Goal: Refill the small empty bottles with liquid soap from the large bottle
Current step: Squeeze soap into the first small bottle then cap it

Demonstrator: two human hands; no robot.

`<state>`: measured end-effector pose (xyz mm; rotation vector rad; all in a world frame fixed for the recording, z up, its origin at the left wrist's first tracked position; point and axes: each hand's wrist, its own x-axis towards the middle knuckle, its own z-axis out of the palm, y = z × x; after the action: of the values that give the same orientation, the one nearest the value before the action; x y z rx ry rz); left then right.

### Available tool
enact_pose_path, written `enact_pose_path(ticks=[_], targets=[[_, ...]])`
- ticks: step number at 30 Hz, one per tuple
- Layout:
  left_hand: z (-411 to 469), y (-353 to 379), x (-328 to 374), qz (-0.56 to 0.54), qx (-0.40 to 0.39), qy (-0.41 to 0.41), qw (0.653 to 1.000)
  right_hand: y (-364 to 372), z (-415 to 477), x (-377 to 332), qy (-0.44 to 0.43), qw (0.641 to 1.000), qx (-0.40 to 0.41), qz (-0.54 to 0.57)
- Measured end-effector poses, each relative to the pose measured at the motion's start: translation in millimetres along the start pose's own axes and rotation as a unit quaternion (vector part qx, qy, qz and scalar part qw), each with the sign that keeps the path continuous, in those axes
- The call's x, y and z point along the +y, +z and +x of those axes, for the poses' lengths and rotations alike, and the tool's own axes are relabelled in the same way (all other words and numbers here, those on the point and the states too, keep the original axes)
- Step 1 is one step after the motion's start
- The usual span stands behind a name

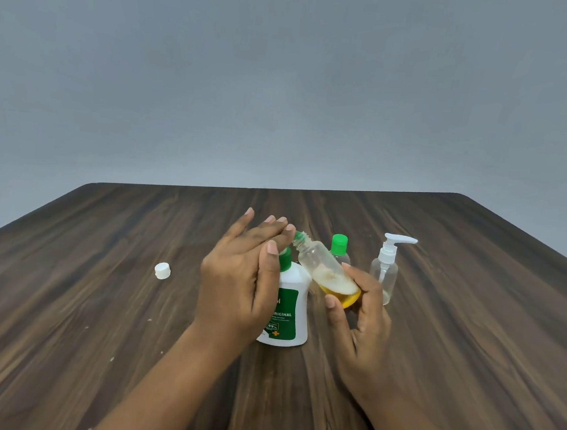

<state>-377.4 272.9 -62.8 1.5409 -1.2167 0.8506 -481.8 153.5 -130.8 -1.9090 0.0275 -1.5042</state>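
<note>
The large white soap bottle (288, 314) with a green label and green cap stands upright mid-table. My left hand (239, 272) is in front of it, fingers straight and pointing toward the neck of a small clear bottle (325, 270). My right hand (358, 321) grips that small bottle by its base and tilts it left; its threaded neck is uncapped and yellow soap pools in its bottom. A sliver of green shows between my left fingertips and the neck; I cannot tell what it is.
Behind the tilted bottle stands another small clear bottle with a green cap (339, 245). A clear bottle with a white pump (385, 271) stands to its right. A loose white cap (162, 270) lies to the left on the dark wooden table (96, 301).
</note>
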Motion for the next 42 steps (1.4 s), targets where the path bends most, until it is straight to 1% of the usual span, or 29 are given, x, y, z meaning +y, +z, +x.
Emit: enact_pose_path(ticks=[4, 11, 16, 22, 25, 31, 36, 42], targets=[[-8.9, 5.5, -3.9, -0.009, 0.008, 0.007, 1.0, -2.1, 0.0, 0.5, 0.002, 1.0, 0.001, 0.001], [0.5, -2.5, 1.5, -0.006, -0.008, -0.009, 1.0, 0.7, -0.1, 0.7, 0.016, 1.0, -0.006, 0.003], [1.6, -1.0, 0.7, 0.0, -0.015, -0.003, 1.0, 1.2, 1.3, 0.2, 0.01, 1.0, -0.004, 0.003], [-12.2, 7.5, -5.6, -0.031, 0.009, -0.004, 0.999, 0.6, -0.6, 2.3, 0.012, 1.0, -0.013, 0.007], [-14.3, 6.7, -6.9, -0.04, 0.009, -0.003, 0.999, -0.2, -1.1, 2.0, 0.011, 1.0, -0.017, 0.003], [-0.9, 0.6, -1.4, -0.017, -0.012, -0.011, 1.0, 1.0, 0.0, 0.2, 0.018, 1.0, -0.007, 0.002], [1.9, 1.9, -2.1, -0.008, 0.001, 0.003, 1.0, 1.9, 0.1, 0.3, 0.018, 1.0, -0.003, 0.006], [-11.3, 7.2, -9.2, -0.031, 0.005, 0.003, 1.0, 2.2, 1.2, 0.6, 0.011, 1.0, -0.002, 0.016]])
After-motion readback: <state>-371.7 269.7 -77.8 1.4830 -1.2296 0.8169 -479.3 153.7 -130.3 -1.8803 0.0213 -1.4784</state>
